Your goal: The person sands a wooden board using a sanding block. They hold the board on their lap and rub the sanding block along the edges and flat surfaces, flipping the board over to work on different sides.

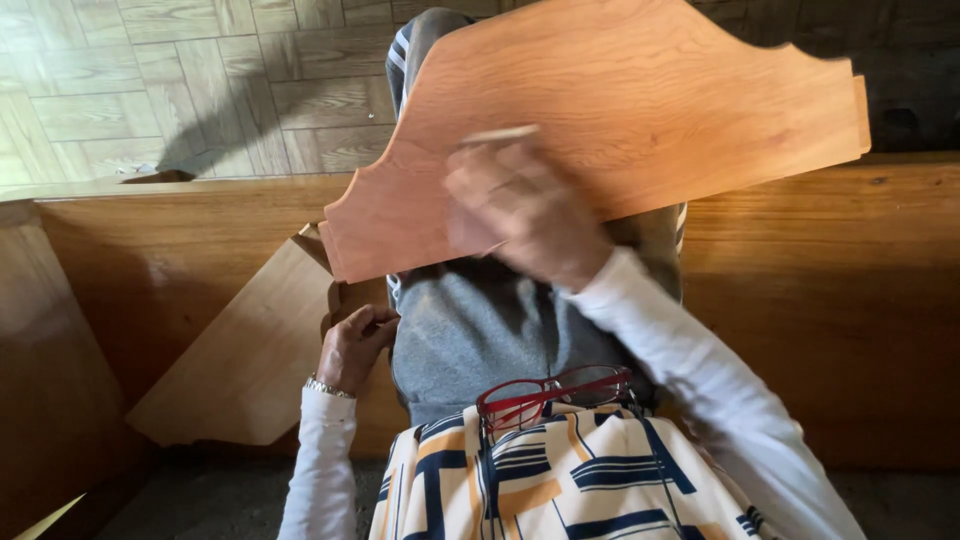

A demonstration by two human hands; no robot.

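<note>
warm, uneven light, brightest at upper left on the pale wood floor point(150, 90), with a dark soft-edged shadow across it. even glow over the shaped wooden board point(640, 110), no hard glare. deep shade in the upper right corner and along the bottom edge. heavy motion blur on the right hand point(525, 210); sharp on the left hand point(352, 345) and red glasses point(555, 392). slight wide-angle bending at the edges.
</note>
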